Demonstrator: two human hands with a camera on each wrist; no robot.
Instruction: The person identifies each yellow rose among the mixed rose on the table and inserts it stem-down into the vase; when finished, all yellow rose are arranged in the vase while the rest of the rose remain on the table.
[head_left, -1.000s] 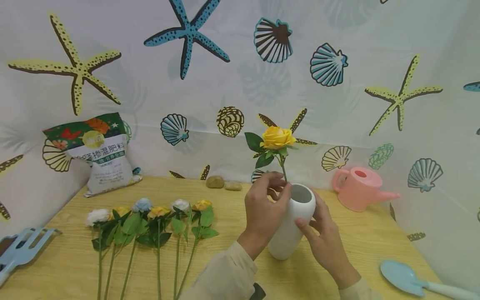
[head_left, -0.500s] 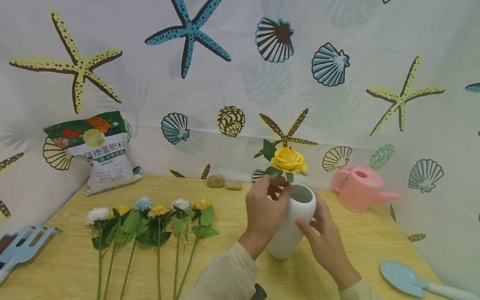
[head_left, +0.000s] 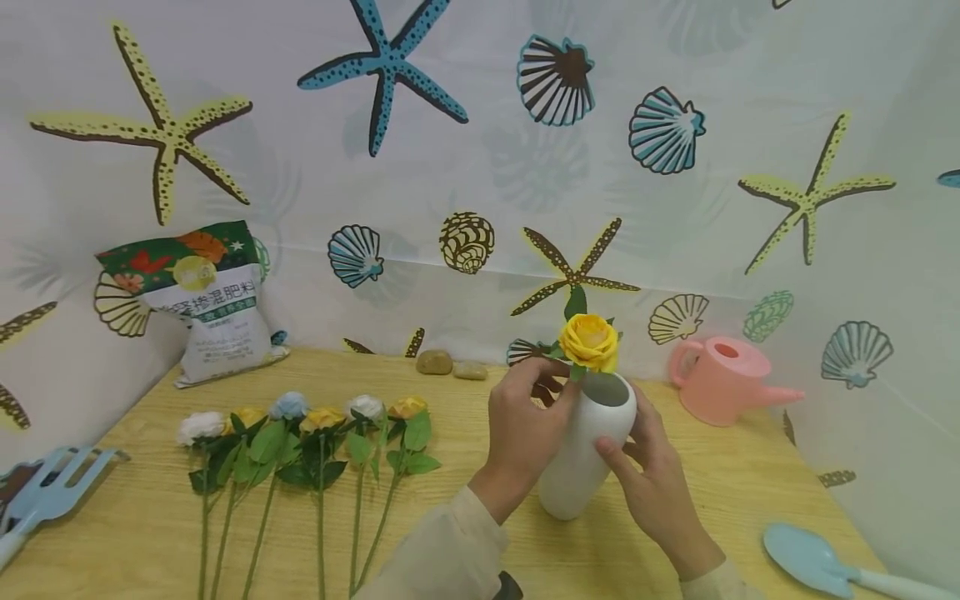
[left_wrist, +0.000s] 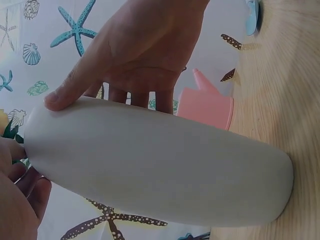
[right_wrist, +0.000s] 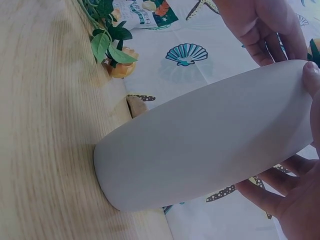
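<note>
A white vase (head_left: 576, 467) stands on the wooden table, leaning a little to the right in the head view. My right hand (head_left: 654, 487) grips its upper right side, thumb in front and fingers round the back. At the left of the vase's mouth, my left hand (head_left: 525, 429) pinches the stem of a yellow rose (head_left: 591, 342) between thumb and fingers. The bloom sits just above the rim, its green leaves behind it. Its stem is hidden by the hand and vase. The left wrist view shows the right thumb lying along the vase (left_wrist: 160, 160).
Several artificial roses lie in a row on the left, among them a white rose (head_left: 201, 427) and a blue rose (head_left: 289, 406). Around them are a fertilizer bag (head_left: 225, 333), a hand fork (head_left: 56, 492), stones (head_left: 434, 362), a pink watering can (head_left: 720, 383) and a blue trowel (head_left: 806, 557).
The yellow rose has sunk from well above the vase to just over its rim, shifting right and tipping forward. Both hands have kept nearly the same place; the right still holds the vase.
</note>
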